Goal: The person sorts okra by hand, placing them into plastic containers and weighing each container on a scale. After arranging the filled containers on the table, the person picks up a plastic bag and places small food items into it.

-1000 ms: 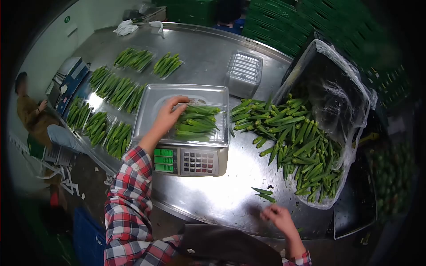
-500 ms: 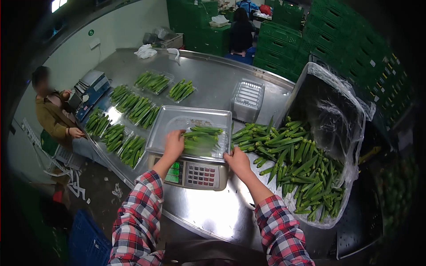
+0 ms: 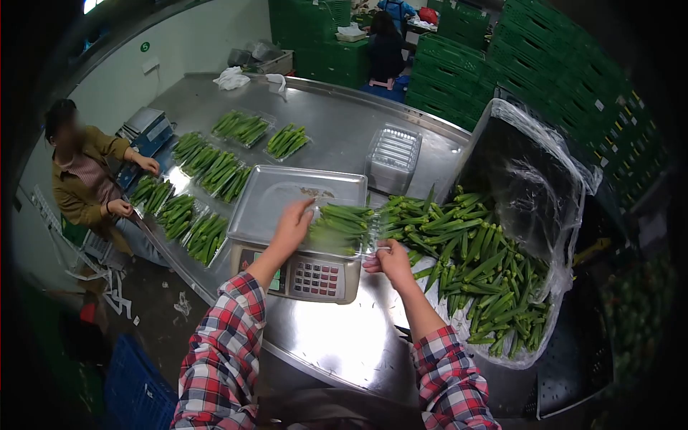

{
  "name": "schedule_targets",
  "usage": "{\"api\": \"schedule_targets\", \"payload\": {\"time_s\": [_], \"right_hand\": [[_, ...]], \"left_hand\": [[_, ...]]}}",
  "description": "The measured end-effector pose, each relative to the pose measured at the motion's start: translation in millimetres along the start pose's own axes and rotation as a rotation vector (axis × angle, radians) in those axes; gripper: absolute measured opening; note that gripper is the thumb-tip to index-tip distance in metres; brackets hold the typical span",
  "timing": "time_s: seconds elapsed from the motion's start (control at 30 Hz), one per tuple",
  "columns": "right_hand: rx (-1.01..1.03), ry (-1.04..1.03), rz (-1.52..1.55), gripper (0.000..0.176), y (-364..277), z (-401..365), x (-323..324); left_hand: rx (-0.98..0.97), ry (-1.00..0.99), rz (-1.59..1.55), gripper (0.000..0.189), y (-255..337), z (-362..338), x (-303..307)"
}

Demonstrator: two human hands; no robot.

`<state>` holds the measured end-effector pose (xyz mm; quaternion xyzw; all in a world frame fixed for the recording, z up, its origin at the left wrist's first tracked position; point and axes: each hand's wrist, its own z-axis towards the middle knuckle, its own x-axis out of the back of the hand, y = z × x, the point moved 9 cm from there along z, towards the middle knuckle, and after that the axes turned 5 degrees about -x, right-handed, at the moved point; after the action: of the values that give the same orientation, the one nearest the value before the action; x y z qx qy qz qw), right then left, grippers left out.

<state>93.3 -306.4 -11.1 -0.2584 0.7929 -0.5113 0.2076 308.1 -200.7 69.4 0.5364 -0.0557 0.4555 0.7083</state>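
Observation:
Over the right part of the weighing scale's metal pan (image 3: 261,201), a clear plastic tray (image 3: 375,228) of okra (image 3: 342,223) is held between my two hands. My left hand (image 3: 292,223) grips its left side, fingers bent at the edge. On the near right corner, my right hand (image 3: 391,261) pinches the tray with thumb and fingers. Below the pan the scale's keypad (image 3: 316,279) faces me; my left forearm covers part of its display. Loose okra (image 3: 480,265) spills from a plastic-lined crate (image 3: 530,172) just right of the tray.
Several filled okra trays (image 3: 215,168) lie left of the scale on the steel table (image 3: 322,122). A stack of empty clear trays (image 3: 393,159) stands behind it. A co-worker (image 3: 89,172) is at the left edge, another person (image 3: 387,54) sits behind. Green crates (image 3: 448,72) line the back.
The okra tray has shifted right across the pan, with both hands moving along, and now overhangs its right edge. The co-worker on the left has leaned in and reached over the table.

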Motion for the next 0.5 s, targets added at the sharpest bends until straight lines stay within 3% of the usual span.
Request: {"api": "schedule_targets", "payload": {"time_s": [0.1, 0.33, 0.43, 0.5], "right_hand": [[-0.067, -0.052, 0.254, 0.030, 8.5, -5.2, 2.2], [-0.063, -0.102, 0.320, 0.028, 14.0, -10.3, -2.4], [-0.040, -0.123, 0.375, 0.027, 5.9, -21.7, -10.2], [0.035, -0.122, 0.381, 0.027, -9.9, -23.4, -12.6]], "left_hand": [[-0.001, 0.107, -0.085, 0.033, 3.6, -20.3, 2.4], [0.191, 0.180, -0.323, 0.042, -4.3, -39.6, 1.5], [0.347, 0.334, -0.481, 0.047, -16.1, -46.4, 8.2], [0.510, 0.267, -0.685, 0.050, 5.7, -56.4, 10.7]]}}
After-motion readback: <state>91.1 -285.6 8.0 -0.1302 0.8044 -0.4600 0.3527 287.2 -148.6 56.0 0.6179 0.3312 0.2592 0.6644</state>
